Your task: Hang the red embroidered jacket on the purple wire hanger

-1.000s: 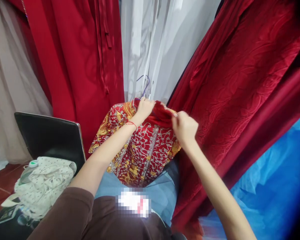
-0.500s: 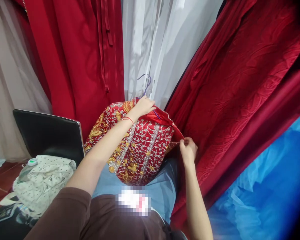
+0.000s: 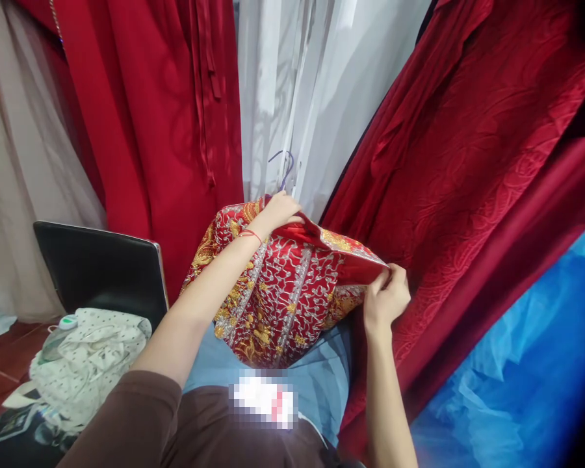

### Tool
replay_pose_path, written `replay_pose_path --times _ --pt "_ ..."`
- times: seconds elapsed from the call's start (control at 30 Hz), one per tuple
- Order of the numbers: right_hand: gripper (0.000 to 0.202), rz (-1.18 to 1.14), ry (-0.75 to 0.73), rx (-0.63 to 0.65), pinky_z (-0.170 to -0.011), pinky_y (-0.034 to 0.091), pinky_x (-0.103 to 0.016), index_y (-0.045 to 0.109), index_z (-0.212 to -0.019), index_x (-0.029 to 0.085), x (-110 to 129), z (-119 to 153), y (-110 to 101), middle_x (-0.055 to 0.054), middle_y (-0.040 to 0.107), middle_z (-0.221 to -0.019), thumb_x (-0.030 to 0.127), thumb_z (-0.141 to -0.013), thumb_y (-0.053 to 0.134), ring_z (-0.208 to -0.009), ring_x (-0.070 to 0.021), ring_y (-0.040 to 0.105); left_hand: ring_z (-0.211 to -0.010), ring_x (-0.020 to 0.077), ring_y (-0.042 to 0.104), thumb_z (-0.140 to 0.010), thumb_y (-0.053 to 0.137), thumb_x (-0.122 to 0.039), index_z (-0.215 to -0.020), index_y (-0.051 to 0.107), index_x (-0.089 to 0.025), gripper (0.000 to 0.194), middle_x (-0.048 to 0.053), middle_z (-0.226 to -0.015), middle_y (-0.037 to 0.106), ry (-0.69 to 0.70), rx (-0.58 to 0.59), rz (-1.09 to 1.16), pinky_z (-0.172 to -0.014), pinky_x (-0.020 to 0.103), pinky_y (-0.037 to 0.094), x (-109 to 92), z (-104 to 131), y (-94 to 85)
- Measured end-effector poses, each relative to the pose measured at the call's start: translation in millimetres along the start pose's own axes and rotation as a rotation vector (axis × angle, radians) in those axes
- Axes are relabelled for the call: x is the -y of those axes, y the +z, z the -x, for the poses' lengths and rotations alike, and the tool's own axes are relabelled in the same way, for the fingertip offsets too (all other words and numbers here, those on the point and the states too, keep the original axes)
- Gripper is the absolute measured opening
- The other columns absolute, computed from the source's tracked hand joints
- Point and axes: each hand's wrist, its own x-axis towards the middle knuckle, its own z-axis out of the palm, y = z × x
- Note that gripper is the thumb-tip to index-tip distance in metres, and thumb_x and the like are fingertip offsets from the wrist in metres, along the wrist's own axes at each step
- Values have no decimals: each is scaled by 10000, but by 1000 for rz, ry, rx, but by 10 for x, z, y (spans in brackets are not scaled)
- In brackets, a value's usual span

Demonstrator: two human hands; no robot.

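Note:
A red jacket [image 3: 292, 305], densely embroidered in gold and silver, lies across my lap on a purple hanger [image 3: 287, 166] whose hook sticks up at the top. My left hand [image 3: 283, 213] is closed on the jacket at the neck edge, just below the hook. At the far right edge of the garment, my right hand [image 3: 389, 296] pinches the border and draws it out sideways, so the plain red lining shows. The fingertips of my left hand are partly hidden by the hand itself.
Red garments hang at the left [image 3: 170, 117] and right [image 3: 458, 162], with white fabric [image 3: 361, 84] between. A black chair back [image 3: 100, 266] stands at left, with dotted white cloth [image 3: 92, 357] before it. Blue tulle [image 3: 517, 390] lies at lower right.
My right hand has moved right and slightly down with the jacket's edge, opening that side wider and showing more gold embroidery. My left hand stays at the neck.

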Motion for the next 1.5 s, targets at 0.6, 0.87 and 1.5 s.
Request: replay_pose_path --times 0.6,0.87,1.5 --pt "328 489 13 601 -781 506 -449 558 -1147 135 179 1157 392 -243 613 -1111 248 -850 474 -1001 -360 636 -926 275 675 -880 487 -138 -951 732 -65 265 201 -966 737 -117 85 -36 -913 411 382 -81 -130 76" --pt "245 606 220 1095 -769 528 -391 650 -1059 183 -163 995 447 -187 703 -1050 331 -892 551 -980 -294 707 -873 240 658 -859 493 -137 -902 737 -112 248 150 -900 742 -124 3 -34 -912 409 403 -69 -115 165" --pt "177 278 -25 854 -639 384 -256 580 -1027 207 480 1056 93 -51 691 -925 231 -870 503 -803 -183 658 -1019 280 653 -883 594 -216 -988 732 -66 230 192 -1014 730 -296 70 9 -974 410 386 -205 -159 83"
